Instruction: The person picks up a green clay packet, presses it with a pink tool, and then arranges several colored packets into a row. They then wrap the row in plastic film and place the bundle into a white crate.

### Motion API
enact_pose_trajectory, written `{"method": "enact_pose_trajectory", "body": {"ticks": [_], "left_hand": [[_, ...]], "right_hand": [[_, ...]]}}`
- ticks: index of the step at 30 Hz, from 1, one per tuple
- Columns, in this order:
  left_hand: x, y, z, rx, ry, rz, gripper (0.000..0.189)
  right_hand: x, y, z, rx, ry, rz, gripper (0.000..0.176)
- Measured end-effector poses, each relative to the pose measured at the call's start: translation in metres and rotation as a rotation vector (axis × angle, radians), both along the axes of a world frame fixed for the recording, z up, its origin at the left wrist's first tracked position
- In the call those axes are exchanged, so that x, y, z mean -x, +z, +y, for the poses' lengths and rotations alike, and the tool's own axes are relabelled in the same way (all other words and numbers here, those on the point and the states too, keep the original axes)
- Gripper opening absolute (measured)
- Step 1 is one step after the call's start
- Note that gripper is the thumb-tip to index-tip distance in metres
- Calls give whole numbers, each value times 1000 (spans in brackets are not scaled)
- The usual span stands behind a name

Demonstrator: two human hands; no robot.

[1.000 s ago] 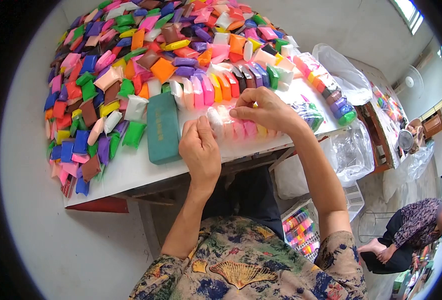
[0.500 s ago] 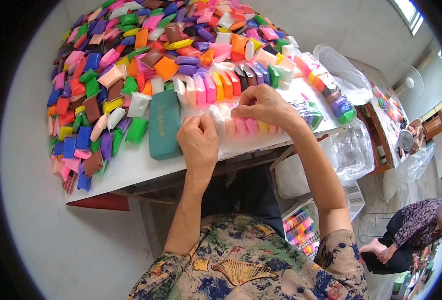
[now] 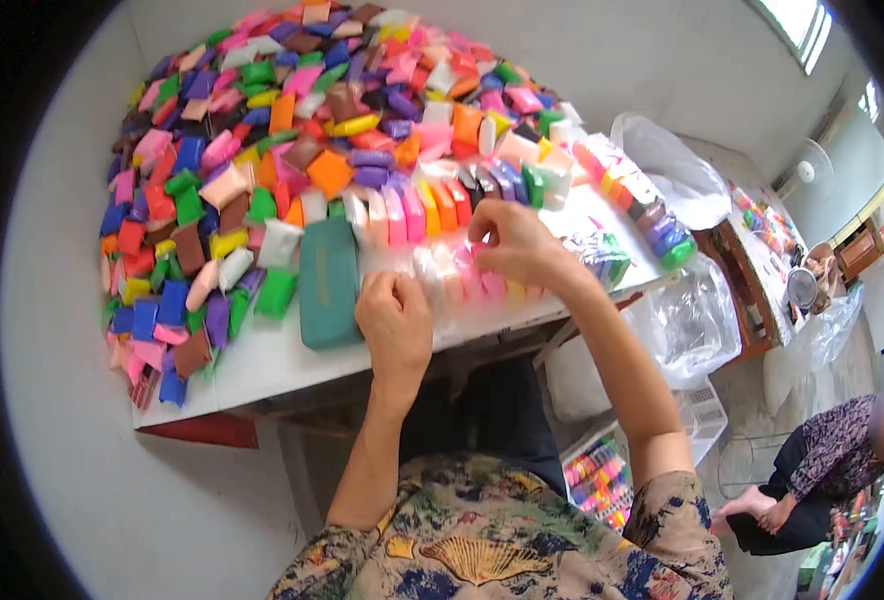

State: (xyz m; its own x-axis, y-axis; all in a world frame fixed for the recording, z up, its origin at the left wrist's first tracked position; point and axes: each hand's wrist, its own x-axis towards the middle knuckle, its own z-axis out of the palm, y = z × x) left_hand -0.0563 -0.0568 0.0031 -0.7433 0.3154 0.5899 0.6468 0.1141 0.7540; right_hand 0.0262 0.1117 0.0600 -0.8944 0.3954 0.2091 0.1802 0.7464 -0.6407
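A clear plastic bag lies near the table's front edge, with a row of small soft packets, white, pink and yellowish, showing blurred through it. My left hand is closed at the bag's left end, its fingertips pinched on the plastic. Over the bag's upper side, my right hand is curled with thumb and forefinger together, seemingly on the film beside the pink packets. Behind the bag stands a row of coloured packets, running from white and pink through orange to black, blue and green. Left of my left hand sits a green box.
A large heap of coloured packets covers the table's back and left. A filled bag and crumpled clear plastic are at right. Below stands a crate of packets. A seated person is at far right.
The view has shifted slightly. My left hand sits a little lower relative to the bag, and my right hand's fingers have lifted slightly from the packets' tops. The rows stay put.
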Motion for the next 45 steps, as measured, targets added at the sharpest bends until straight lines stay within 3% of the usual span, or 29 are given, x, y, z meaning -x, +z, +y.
{"method": "enact_pose_trajectory", "body": {"ticks": [5,12,21,30,33,36,42,45], "left_hand": [[-5,4,-7,55,-31,-98,22],[-2,-1,-5,50,-50,-54,21],[-1,-8,-4,70,-9,6,26],[-1,-2,-10,163,-74,-194,22],[-9,-9,-5,46,73,-45,26],[-35,4,-2,21,289,505,36],[-44,6,6,360,-18,638,43],[-38,3,6,384,-3,660,43]], "right_hand": [[-2,7,-38,-280,141,312,18],[-11,-13,-52,-245,198,344,14],[-43,-19,-30,-430,122,384,15],[-82,-14,-7,-640,-92,340,17],[-74,-10,-18,-633,-88,370,18],[-65,-11,-28,-572,-20,420,22],[-47,-23,-39,-572,18,440,25],[-52,-27,-32,-600,-15,436,20]]}}
